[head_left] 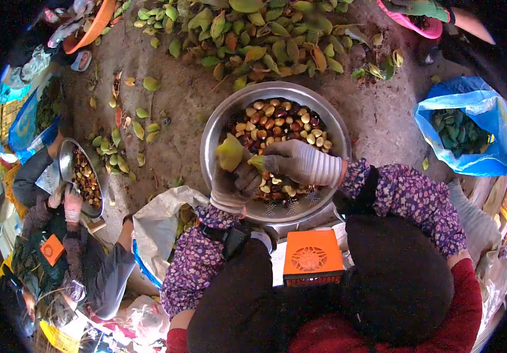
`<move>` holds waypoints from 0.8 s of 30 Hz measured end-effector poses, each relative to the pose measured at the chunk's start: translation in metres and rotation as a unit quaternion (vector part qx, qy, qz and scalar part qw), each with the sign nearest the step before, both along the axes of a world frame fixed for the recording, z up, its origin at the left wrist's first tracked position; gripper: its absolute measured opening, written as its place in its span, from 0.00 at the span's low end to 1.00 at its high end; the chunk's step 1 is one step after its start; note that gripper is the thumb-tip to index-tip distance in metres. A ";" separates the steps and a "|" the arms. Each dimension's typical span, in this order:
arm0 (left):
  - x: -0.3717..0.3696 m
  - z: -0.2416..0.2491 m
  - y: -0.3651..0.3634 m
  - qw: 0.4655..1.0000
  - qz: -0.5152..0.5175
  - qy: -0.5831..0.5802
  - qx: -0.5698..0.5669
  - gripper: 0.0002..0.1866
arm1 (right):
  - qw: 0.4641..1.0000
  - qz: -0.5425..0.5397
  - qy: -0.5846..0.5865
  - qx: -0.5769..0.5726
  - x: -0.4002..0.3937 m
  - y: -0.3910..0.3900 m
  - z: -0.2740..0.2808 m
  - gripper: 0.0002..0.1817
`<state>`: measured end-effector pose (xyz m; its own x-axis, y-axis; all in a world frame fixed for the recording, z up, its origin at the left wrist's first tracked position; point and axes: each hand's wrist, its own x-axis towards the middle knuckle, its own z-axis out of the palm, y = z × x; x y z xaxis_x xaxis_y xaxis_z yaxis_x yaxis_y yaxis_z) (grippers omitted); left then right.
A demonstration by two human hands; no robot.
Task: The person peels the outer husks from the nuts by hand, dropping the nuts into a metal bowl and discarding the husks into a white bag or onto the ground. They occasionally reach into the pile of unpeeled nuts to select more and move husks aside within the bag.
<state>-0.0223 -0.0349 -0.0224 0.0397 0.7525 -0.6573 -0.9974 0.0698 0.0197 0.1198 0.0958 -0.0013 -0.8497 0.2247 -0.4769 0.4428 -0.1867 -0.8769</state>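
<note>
A round metal basin [218,112] with small holes in its lower wall holds many brown and cream seeds [277,121]. Over it, my left hand [230,187], in a dirty glove, is closed with a yellow-green pod [229,152] rising from its fingers. My right hand [300,162], in a striped grey glove, meets the left above the seeds. Its fingertips pinch a small green pod piece [257,162], whose lower end is hidden between the two hands.
A heap of green pods [265,38] lies beyond the basin, more being scattered left. A blue bag [494,159] of dark green pieces stands right. Between my knees is an orange slotted box [313,253]. At left, a co-worker's gloved hands [72,203] reach into another basin [100,176].
</note>
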 end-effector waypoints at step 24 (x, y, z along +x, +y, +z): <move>-0.073 0.067 -0.202 0.266 -0.606 0.690 -0.295 0.21 | 0.979 -0.134 -0.118 -0.098 0.017 0.016 0.005 0.13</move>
<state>-0.0953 -0.2370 0.0441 -0.5663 0.4872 -0.6648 0.6920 0.7192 -0.0623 0.1366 0.1121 0.0040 -0.6341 0.3093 -0.7086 0.5400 -0.4788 -0.6922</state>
